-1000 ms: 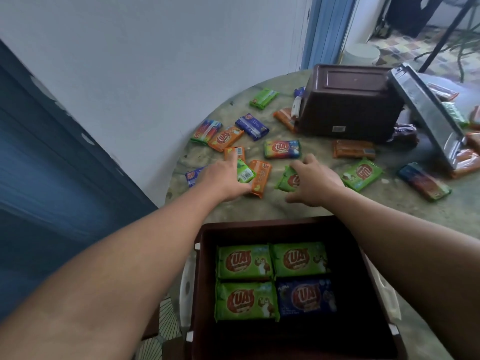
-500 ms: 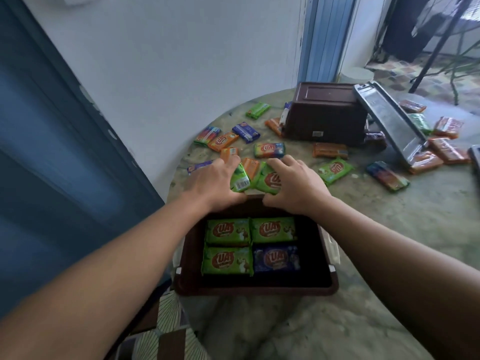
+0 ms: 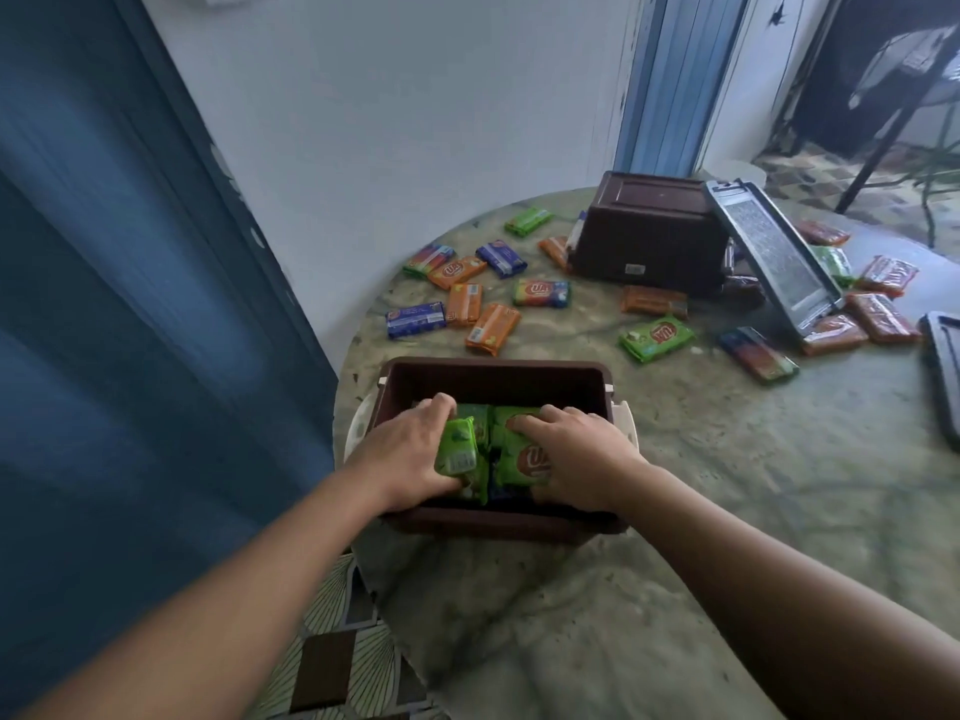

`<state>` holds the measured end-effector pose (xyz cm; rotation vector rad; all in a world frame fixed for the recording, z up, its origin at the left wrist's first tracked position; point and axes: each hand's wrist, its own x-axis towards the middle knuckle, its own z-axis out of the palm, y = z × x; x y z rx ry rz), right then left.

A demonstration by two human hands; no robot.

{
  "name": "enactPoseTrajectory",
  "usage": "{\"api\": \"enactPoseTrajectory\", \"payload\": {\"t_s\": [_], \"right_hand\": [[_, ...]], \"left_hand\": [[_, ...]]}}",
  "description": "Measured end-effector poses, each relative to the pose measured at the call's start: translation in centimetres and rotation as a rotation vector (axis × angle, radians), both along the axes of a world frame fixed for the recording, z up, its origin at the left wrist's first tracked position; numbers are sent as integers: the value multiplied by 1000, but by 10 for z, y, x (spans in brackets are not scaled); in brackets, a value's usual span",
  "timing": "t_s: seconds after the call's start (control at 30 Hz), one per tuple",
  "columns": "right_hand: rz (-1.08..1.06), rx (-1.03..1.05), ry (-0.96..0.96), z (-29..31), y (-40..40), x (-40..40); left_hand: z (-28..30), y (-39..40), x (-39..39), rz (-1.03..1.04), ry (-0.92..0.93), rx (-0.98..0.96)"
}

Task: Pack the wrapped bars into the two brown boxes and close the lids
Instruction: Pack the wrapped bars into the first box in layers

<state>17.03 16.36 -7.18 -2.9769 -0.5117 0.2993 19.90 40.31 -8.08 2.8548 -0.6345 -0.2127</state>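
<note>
An open brown box (image 3: 493, 376) stands at the near edge of the round table, with green and blue wrapped bars inside. Inside it my left hand (image 3: 402, 454) grips a green bar (image 3: 458, 449), tilted on its edge. My right hand (image 3: 576, 452) holds a second green bar (image 3: 524, 462) flat beside it. The other brown box (image 3: 649, 231) lies tipped at the back of the table, its lid (image 3: 774, 252) hanging open to the right. Several orange, blue and green bars (image 3: 491, 327) lie scattered between the boxes.
A green bar (image 3: 657, 337) and a dark multicolour bar (image 3: 756, 353) lie to the right. Red-orange bars (image 3: 880, 317) lie past the lid. A dark tray edge (image 3: 943, 371) shows at far right. The wall and a blue door (image 3: 130, 304) stand at left.
Both hands took green bars from the pile and drew them back into the near box. The view pulled back and tilted down.
</note>
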Motion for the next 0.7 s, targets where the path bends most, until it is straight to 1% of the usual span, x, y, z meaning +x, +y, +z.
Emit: {"api": "enactPoseTrajectory", "payload": {"t_s": [0.1, 0.3, 0.5, 0.7], "right_hand": [[27, -42, -18, -6, 1, 1], [36, -123, -21, -7, 4, 2], [-3, -147, -48, -9, 7, 1], [-18, -147, -52, -10, 7, -2]], "left_hand": [[-4, 4, 0, 48, 4, -44], [-12, 6, 4, -20, 26, -47], [-13, 5, 8, -55, 104, -12], [-15, 3, 9, -78, 80, 11]]}}
